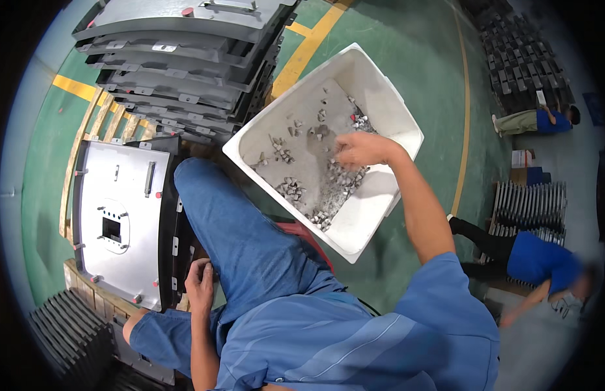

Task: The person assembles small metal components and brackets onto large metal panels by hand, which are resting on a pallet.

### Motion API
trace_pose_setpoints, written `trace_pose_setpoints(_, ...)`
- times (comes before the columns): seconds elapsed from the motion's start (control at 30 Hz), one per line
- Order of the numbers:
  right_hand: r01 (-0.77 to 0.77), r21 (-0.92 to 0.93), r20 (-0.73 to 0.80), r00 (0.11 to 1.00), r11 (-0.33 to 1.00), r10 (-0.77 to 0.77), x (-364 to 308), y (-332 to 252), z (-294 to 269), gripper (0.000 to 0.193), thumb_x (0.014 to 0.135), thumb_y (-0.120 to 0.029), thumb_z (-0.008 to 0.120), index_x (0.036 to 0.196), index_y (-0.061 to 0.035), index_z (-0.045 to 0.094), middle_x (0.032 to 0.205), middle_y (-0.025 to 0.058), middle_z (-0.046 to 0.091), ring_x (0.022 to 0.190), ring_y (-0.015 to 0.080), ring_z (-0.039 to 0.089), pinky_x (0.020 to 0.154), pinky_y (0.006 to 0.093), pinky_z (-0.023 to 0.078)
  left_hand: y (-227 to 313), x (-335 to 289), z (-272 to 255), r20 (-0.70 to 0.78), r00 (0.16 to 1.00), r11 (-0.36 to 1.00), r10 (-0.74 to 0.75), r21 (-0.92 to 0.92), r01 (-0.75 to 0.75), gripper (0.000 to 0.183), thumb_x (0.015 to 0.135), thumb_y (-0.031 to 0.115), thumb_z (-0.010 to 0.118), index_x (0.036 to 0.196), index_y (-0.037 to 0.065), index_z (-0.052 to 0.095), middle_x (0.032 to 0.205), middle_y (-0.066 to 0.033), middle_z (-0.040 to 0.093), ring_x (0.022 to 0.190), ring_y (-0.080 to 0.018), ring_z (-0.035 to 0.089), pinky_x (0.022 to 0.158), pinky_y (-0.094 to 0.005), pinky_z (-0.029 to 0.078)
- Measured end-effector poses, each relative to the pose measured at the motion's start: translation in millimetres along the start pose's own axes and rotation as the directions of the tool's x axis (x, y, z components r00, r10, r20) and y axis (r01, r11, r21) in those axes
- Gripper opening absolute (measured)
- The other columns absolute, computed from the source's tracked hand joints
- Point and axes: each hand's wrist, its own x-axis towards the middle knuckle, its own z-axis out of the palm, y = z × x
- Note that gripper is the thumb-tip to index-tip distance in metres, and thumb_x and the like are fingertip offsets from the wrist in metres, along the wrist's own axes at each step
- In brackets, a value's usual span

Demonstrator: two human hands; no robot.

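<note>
My right hand (360, 150) reaches into a large white plastic bin (247, 144), its fingers drawn together and pointing down over the small metal pieces (345, 181). Whatever the fingertips may grip is hidden. The pieces are grey and silver, scattered in clusters over the bin's dusty bottom, thickest along the right side. My left hand (199, 281) is beside my leg, with curled fingers, close to the edge of a flat metal panel (130, 173). Anything inside that hand is hidden. The panel has a square cut-out, studs and several red caps.
Left of the bin rises a tall stack of metal panels (179, 81) near a wooden pallet (81, 166). Something red (306, 241) shows under my leg. On the right, two people in blue shirts (543, 260) are beside stacked metal parts (527, 205). Yellow lines mark the green floor (439, 85).
</note>
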Motion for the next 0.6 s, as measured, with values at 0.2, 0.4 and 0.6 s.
trace_pose_setpoints(0.2,0.062,0.548,-0.249,0.964,0.834,0.092,-4.4,-6.4,-8.0,0.022,0.083,-0.017,0.054,0.095,0.0010,0.057,0.082,0.0124,0.064,0.076,0.0202,0.062,0.070,0.0318,0.049,-8.4,5.0,-7.3,0.028,0.997,0.996,-0.077,0.037,0.076,0.014,0.089,0.008,0.053,0.098,-0.002,0.057,0.082,-0.0034,0.057,0.074,-0.0087,0.051,0.069,-0.0223,0.043)
trace_pose_setpoints(0.4,0.027,0.155,-0.364,0.931,0.988,0.032,-20.6,-21.7,0.4,0.019,0.084,-0.018,0.054,0.094,-0.0021,0.056,0.082,0.0137,0.062,0.076,0.0250,0.060,0.068,0.0350,0.047,126.3,15.7,9.8,-0.166,0.975,0.989,0.146,0.040,-0.142,0.027,0.089,0.012,0.054,0.113,0.000,0.051,0.096,-0.0087,0.057,0.086,-0.0137,0.055,0.078,-0.0251,0.044)
trace_pose_setpoints(0.6,0.277,-0.026,-0.446,0.857,0.961,-0.259,-9.5,-61.2,15.4,0.017,0.081,-0.015,0.057,0.094,-0.0044,0.060,0.087,0.0131,0.062,0.085,0.0329,0.058,0.075,0.0396,0.046,196.9,40.6,72.4,0.195,0.981,0.970,0.007,-0.239,0.040,0.066,0.086,0.024,0.060,0.136,0.002,0.024,0.126,-0.0227,0.042,0.097,-0.0193,0.054,0.082,-0.0311,0.047)
